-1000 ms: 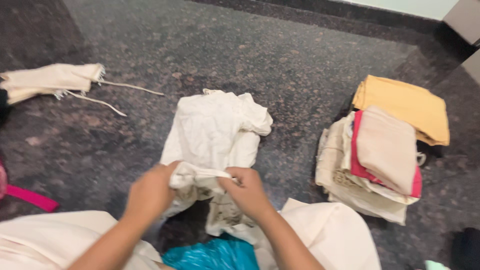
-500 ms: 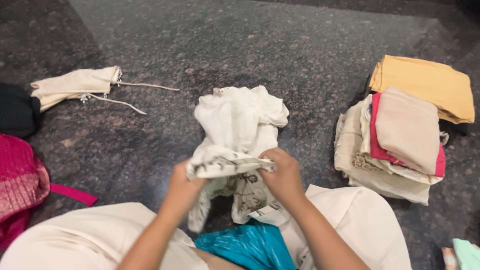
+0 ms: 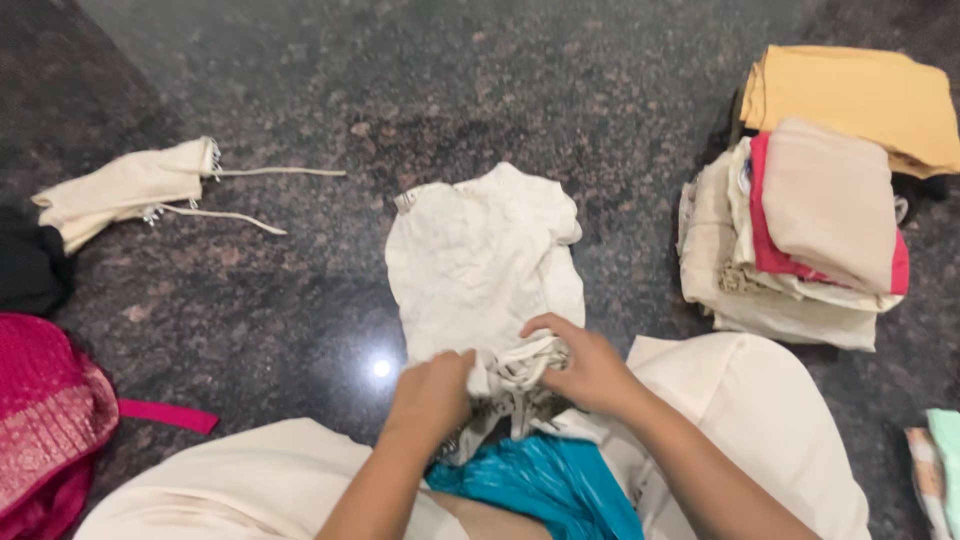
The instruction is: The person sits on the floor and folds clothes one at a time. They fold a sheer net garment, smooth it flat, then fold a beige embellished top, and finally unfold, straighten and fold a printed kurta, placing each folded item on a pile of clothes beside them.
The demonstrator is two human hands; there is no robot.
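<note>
Since half a second ago both hands have dropped nearer to the lap, and the bunched end of the cream garment point(image 3: 480, 265) has come down with them, so more of the cloth now lies flat on the floor. This crumpled cream garment is spread on the dark speckled stone floor point(image 3: 300, 80) in the middle of the scene, its near end gathered up between the hands. The left hand point(image 3: 432, 398) is clenched around the gathered cloth from the left; the right hand point(image 3: 588, 370) grasps the same bunch from the right, fingers curled over its top. Just near of the hands, a teal cloth point(image 3: 545, 490) shows between the person's cream-clad knees point(image 3: 760, 420).

To the right, well apart from the garment, stands a stack of folded clothes point(image 3: 800, 250) in cream, beige and pink, with a folded yellow-orange piece point(image 3: 860, 100) at its far side. On the far left lies a folded cream piece with loose drawstrings point(image 3: 130, 185). A magenta garment point(image 3: 45, 410) sits at the near left edge, a black cloth point(image 3: 25, 265) just beyond it.
</note>
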